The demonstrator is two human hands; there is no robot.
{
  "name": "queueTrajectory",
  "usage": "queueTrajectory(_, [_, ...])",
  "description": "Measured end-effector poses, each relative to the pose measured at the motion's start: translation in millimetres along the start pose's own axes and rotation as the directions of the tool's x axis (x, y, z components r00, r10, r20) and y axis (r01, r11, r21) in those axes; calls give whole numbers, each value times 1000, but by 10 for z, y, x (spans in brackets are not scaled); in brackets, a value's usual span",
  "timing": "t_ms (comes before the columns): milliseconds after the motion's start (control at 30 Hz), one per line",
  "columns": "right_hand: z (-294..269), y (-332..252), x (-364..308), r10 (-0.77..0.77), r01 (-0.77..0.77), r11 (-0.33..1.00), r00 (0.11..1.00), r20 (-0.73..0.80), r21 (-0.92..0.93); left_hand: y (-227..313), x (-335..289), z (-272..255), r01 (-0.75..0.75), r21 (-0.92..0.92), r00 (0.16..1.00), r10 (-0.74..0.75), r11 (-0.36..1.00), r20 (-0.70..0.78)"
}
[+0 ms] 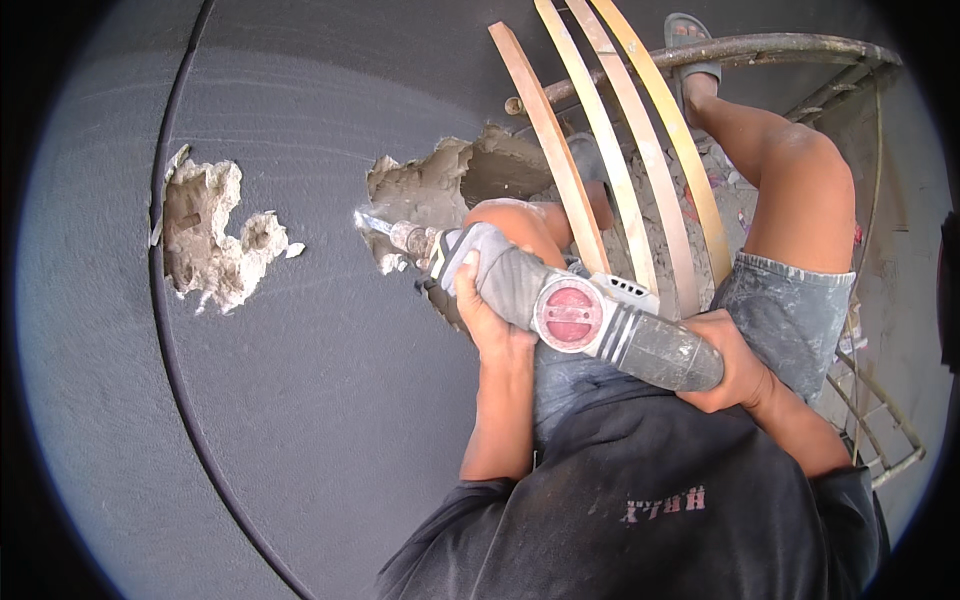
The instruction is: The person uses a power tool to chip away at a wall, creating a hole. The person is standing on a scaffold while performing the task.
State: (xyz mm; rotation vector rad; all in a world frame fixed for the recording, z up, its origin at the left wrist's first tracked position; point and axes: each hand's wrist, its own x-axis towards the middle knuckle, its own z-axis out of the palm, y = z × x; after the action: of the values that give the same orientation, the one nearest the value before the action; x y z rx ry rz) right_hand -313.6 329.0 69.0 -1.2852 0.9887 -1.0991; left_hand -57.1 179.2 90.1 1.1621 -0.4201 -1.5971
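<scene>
I hold a dusty grey-and-black demolition hammer (490,275) with a round red cap on its body. My left hand (487,318) is closed around its front part, just behind the chuck. At the rear, my right hand (735,365) is wrapped around the handle end; some of its fingers are hidden underneath. The chisel bit (378,224) points left, its tip at the left edge of a ragged broken patch (425,185) in the dark grey wall (330,410). Pale rubble shows inside the patch.
Further left is a second broken patch (215,235), beside a long black cable (165,330) on the wall. Several wooden planks (605,130) stretch ahead between my legs. A metal scaffold pipe (770,44) crosses beyond them, and rubble (645,215) lies below the planks.
</scene>
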Motion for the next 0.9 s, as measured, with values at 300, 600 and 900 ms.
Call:
queueTrajectory(300, [26,23,77,-6,5,1000,1000,-23,-11,27,83,-3,-36,48,999,35,998,15])
queueTrajectory(600, [305,-35,481,-38,38,999,999,3,-29,300,505,-307,-59,-15,997,60,998,47])
queueTrajectory(900, [363,-228,545,11,-13,999,998,-56,-32,494,558,-247,18,-66,999,-16,998,38])
